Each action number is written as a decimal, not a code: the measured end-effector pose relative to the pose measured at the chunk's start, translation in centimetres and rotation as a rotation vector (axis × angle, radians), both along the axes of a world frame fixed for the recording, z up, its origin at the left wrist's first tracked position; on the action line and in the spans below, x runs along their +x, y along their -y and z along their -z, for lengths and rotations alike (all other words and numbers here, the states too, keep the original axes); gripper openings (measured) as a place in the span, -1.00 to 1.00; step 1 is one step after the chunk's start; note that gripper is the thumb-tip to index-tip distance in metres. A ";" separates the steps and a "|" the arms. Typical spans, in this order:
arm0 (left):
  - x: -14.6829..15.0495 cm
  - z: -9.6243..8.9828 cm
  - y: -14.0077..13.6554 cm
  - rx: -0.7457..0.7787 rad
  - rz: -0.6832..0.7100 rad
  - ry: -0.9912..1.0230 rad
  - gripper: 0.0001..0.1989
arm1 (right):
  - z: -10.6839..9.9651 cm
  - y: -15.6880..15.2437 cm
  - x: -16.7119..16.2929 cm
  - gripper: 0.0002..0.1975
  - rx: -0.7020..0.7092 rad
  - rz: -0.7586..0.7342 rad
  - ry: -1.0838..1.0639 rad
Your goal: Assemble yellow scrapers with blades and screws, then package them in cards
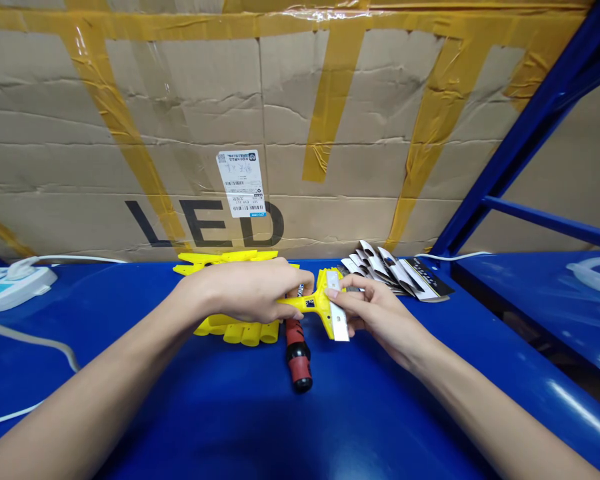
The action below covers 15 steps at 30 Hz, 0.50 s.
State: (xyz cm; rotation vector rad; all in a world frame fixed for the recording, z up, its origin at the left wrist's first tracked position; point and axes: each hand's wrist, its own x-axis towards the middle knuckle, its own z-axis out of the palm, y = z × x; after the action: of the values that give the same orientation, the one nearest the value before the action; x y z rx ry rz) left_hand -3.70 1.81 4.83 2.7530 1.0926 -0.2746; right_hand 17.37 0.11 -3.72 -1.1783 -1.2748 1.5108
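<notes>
My left hand (pixel 260 290) is closed around the handle of a yellow scraper (pixel 323 307), which lies sideways with its wide head to the right. Across that head sits a flat silver blade (pixel 338 313) with small holes. The thumb and fingers of my right hand (pixel 375 303) pinch the blade and the scraper head together. Beneath the scraper, a red and black screwdriver handle (pixel 299 357) points toward me on the blue surface; its far end is hidden. Several yellow scraper handles (pixel 250 333) lie behind and under my left hand, partly covered by it.
Several black and white cards or packets (pixel 395 273) lie fanned at the back right. A white power strip (pixel 17 287) with cables is at the left. A large taped cardboard box (pixel 300 113) stands behind the blue surface (pixel 230 413). Blue metal framing (pixel 505 167) rises at right.
</notes>
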 end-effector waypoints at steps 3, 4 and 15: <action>-0.1 0.0 0.0 0.013 0.006 0.015 -0.79 | -0.1 0.0 0.1 -0.56 -0.002 0.000 -0.014; -0.1 0.0 0.0 0.016 0.007 0.015 -0.79 | -0.1 0.0 0.1 -0.57 -0.004 0.005 -0.023; -0.1 0.1 -0.1 0.023 -0.004 -0.006 -0.80 | 0.0 -0.3 0.3 -0.73 -0.069 0.023 -0.073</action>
State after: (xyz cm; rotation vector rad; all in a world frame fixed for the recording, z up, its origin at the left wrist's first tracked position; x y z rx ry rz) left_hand -3.84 1.96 4.72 2.7712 1.1093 -0.2717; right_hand 17.65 0.38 -3.72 -1.1666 -1.1653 1.5772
